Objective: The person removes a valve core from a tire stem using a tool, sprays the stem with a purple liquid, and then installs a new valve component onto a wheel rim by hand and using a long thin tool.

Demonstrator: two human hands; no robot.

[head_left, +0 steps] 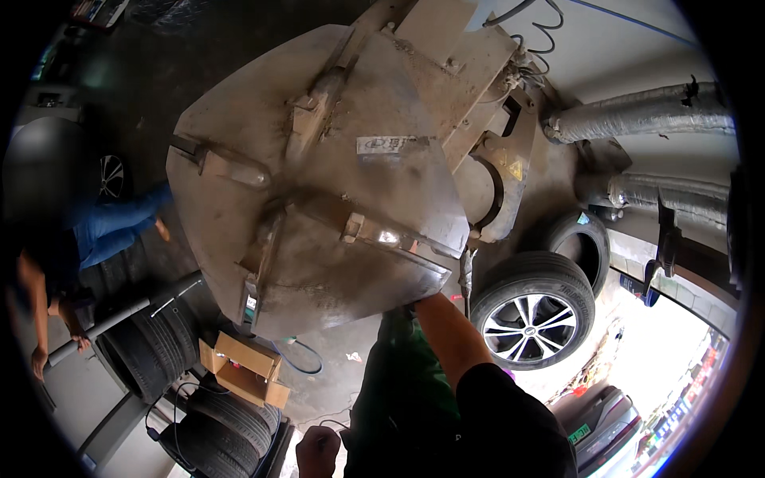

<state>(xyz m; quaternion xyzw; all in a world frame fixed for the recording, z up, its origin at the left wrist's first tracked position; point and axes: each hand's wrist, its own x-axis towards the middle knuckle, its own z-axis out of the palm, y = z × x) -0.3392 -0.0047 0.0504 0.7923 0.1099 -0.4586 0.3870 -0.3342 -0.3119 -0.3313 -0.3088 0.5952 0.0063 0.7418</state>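
Steel plate: big dusty grey-brown angular metal turntable plate (358,103) with four clamp blocks (307,119), fills upper middle in front of the person; could pinch fingers if it turns or a block slides with the hand this close.
Wheel: silver multi-spoke alloy wheel with black tyre (530,327), upright to the right of the forearm; could roll or tip if knocked, no chock visible.
Tyres: stacked black rubber tyres (155,350), lower left; may shift if leaned on.
Co-worker: person in blue jeans (123,227), far left, well apart; could be caught off guard if the plate moves.
Box: open brown cardboard box (249,350), just beside the tyres; trip risk if someone steps back that way.
Right hand: past the bare forearm (454,342), hidden by the plate's near edge; grip can't tell. Scrape risk from that metal edge.
Left hand: curled fist (319,451), lower edge, nothing visibly held.
Hose: thin teal looped hose (307,370) on floor; could snag a foot.
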